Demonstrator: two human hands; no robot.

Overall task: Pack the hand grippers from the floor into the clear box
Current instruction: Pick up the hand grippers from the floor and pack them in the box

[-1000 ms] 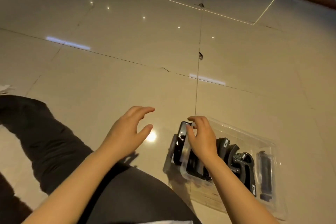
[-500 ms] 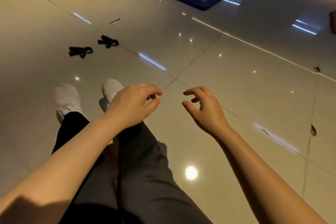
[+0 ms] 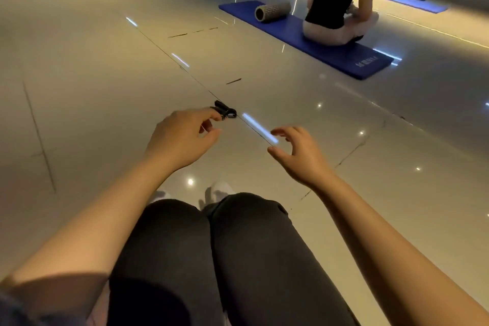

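Seated person's empty, loosely spread left hand (image 3: 182, 137) and right hand (image 3: 299, 152) should stretch farther for the gripper (image 3: 225, 111) on the floor (image 3: 105, 87).

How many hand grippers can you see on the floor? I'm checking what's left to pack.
1. One black hand gripper lies on the floor just beyond the left hand fingertips; the hand may hide another.
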